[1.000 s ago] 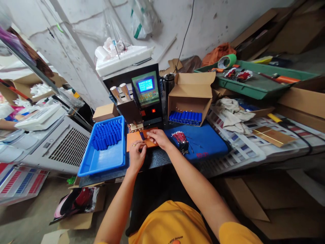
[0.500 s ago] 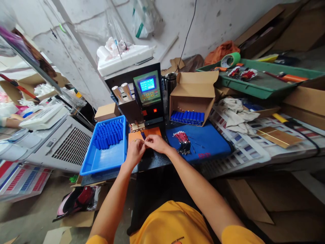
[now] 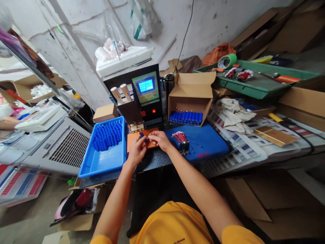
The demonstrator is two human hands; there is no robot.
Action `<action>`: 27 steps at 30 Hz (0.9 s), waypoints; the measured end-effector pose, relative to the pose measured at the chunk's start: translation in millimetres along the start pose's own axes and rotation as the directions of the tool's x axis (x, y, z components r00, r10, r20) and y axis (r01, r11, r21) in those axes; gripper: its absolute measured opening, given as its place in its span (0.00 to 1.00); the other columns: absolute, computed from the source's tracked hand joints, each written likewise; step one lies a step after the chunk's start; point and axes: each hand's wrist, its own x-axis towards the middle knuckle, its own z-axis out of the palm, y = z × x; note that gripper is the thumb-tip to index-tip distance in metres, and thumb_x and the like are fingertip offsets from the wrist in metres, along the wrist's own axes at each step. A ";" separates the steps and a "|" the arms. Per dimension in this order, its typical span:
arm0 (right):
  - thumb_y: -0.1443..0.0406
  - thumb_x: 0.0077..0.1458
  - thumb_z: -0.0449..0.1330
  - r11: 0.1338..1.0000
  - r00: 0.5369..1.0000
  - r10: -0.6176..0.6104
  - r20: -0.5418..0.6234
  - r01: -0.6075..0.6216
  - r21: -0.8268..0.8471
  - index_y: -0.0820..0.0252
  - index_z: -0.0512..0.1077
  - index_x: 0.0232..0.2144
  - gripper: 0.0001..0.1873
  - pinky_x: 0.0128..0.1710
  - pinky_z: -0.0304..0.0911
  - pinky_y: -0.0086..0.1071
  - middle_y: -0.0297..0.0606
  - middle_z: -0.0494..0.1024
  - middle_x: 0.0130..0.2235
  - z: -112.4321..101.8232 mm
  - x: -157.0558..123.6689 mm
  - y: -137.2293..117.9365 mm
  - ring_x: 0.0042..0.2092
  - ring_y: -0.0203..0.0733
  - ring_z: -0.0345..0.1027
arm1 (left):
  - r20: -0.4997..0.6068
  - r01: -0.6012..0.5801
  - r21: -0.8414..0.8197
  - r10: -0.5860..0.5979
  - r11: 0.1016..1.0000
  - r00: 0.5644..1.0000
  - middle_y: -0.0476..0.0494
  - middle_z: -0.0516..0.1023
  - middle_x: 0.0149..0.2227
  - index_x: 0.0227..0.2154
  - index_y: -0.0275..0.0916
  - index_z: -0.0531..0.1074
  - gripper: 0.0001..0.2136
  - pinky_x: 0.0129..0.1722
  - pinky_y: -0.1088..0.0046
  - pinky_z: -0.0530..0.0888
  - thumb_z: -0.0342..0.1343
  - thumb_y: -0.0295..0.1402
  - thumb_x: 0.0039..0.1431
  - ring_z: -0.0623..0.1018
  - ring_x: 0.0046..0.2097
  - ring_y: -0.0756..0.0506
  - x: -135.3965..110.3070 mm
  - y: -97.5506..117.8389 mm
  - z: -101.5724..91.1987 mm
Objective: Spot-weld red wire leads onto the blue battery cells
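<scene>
My left hand (image 3: 137, 148) is closed around a blue cylindrical battery cell (image 3: 142, 135), which tilts toward the electrodes of a spot welder (image 3: 149, 98) with a lit screen. Just to the right, the fingers of my right hand (image 3: 160, 140) are pinched together by the cell; whatever they grip is too small to make out. Both hands are over an orange board (image 3: 132, 136) at the welder's foot. On the blue mat (image 3: 210, 139) to the right lies a bundle of red and black wires (image 3: 182, 140) with white ends.
Left of the welder, a blue tray (image 3: 101, 166) holds many blue cells. An open cardboard box (image 3: 194, 88) with more cells stands behind the mat. Further right are a green tray (image 3: 266, 88), a crumpled cloth (image 3: 237, 115) and a gold box (image 3: 275, 135). At far left another person's arm (image 3: 10, 124) shows.
My right hand has shifted a little right, apart from the left. My left hand has moved up onto the cell and now wraps it. The whole view has shifted slightly.
</scene>
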 end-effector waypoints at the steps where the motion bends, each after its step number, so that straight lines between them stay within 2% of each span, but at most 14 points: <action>1: 0.57 0.41 0.64 1.000 1.000 0.010 -0.012 -0.010 0.030 0.61 0.69 0.20 0.13 0.17 0.42 0.24 0.27 0.66 0.18 0.0 0.0 -0.6 0.18 0.28 0.51 | -0.007 0.007 -0.012 -0.007 1.000 1.000 0.39 0.75 0.43 0.53 0.40 0.71 0.18 0.42 0.65 0.75 0.55 0.29 0.59 0.76 0.39 0.45 0.1 -0.4 1.1; 3: 0.57 0.40 0.65 0.997 0.999 0.025 -0.039 -0.022 0.078 0.61 0.69 0.20 0.13 0.16 0.41 0.24 0.27 0.66 0.18 0.4 0.1 -1.7 0.18 0.27 0.51 | -0.010 0.029 -0.045 -0.030 0.999 1.000 0.41 0.76 0.39 0.52 0.40 0.72 0.18 0.41 0.66 0.74 0.55 0.29 0.58 0.76 0.37 0.46 -0.9 0.2 2.3; 6: 0.56 0.40 0.66 0.992 0.997 0.033 -0.070 -0.025 0.122 0.60 0.68 0.20 0.15 0.16 0.41 0.23 0.27 0.65 0.17 1.7 1.0 -2.5 0.18 0.27 0.52 | -0.016 0.121 -0.178 -0.126 0.977 0.992 0.42 0.77 0.37 0.51 0.40 0.72 0.16 0.40 0.67 0.75 0.54 0.34 0.61 0.77 0.35 0.47 -3.1 4.8 2.5; 9: 0.56 0.40 0.66 0.990 0.996 0.031 -0.089 -0.019 0.140 0.60 0.67 0.19 0.15 0.15 0.41 0.23 0.28 0.65 0.17 3.2 1.9 -1.7 0.17 0.27 0.52 | -0.065 0.240 -0.332 -0.275 0.912 0.959 0.44 0.78 0.35 0.51 0.39 0.72 0.17 0.36 0.71 0.75 0.55 0.40 0.61 0.78 0.34 0.47 -2.0 11.5 0.9; 12: 0.56 0.40 0.66 0.989 0.993 0.024 -0.111 -0.008 0.149 0.60 0.67 0.18 0.16 0.15 0.41 0.23 0.28 0.66 0.17 4.0 2.5 0.0 0.17 0.27 0.52 | -0.078 0.325 -0.367 -0.377 0.872 0.923 0.48 0.76 0.27 0.43 0.37 0.75 0.16 0.29 0.75 0.72 0.58 0.44 0.59 0.75 0.27 0.49 3.1 14.9 -3.0; 15: 0.56 0.39 0.67 0.989 0.993 0.016 -0.113 0.001 0.148 0.60 0.67 0.19 0.16 0.15 0.42 0.23 0.28 0.65 0.17 3.5 2.6 1.4 0.17 0.27 0.52 | -0.050 0.352 -0.347 -0.392 0.869 0.919 0.49 0.74 0.24 0.36 0.36 0.77 0.14 0.26 0.77 0.69 0.60 0.43 0.56 0.72 0.26 0.51 10.1 12.7 -7.6; 19: 0.55 0.40 0.67 0.991 0.994 0.015 -0.109 0.000 0.135 0.60 0.66 0.19 0.17 0.15 0.42 0.23 0.26 0.64 0.16 2.8 1.9 1.2 0.17 0.26 0.51 | -0.050 0.333 -0.298 -0.362 0.895 0.931 0.53 0.66 0.19 0.29 0.36 0.77 0.12 0.22 0.78 0.64 0.62 0.42 0.53 0.66 0.22 0.53 17.7 9.3 -10.4; 21: 0.55 0.41 0.66 0.993 0.993 0.008 -0.116 0.005 0.115 0.60 0.66 0.19 0.17 0.15 0.42 0.23 0.26 0.63 0.16 3.3 1.8 1.3 0.17 0.26 0.51 | -0.034 0.338 -0.305 -0.365 0.890 0.930 0.53 0.66 0.19 0.29 0.36 0.76 0.13 0.21 0.78 0.63 0.61 0.43 0.53 0.65 0.21 0.53 19.5 9.2 -10.0; 27: 0.54 0.42 0.64 0.999 0.979 -0.044 -0.200 0.046 0.006 0.59 0.65 0.18 0.17 0.16 0.42 0.24 0.27 0.63 0.17 9.9 7.1 7.0 0.19 0.28 0.52 | -0.033 0.357 -0.316 -0.386 0.879 0.922 0.48 0.76 0.27 0.37 0.37 0.77 0.15 0.24 0.76 0.67 0.58 0.43 0.53 0.71 0.25 0.51 18.8 8.1 -5.8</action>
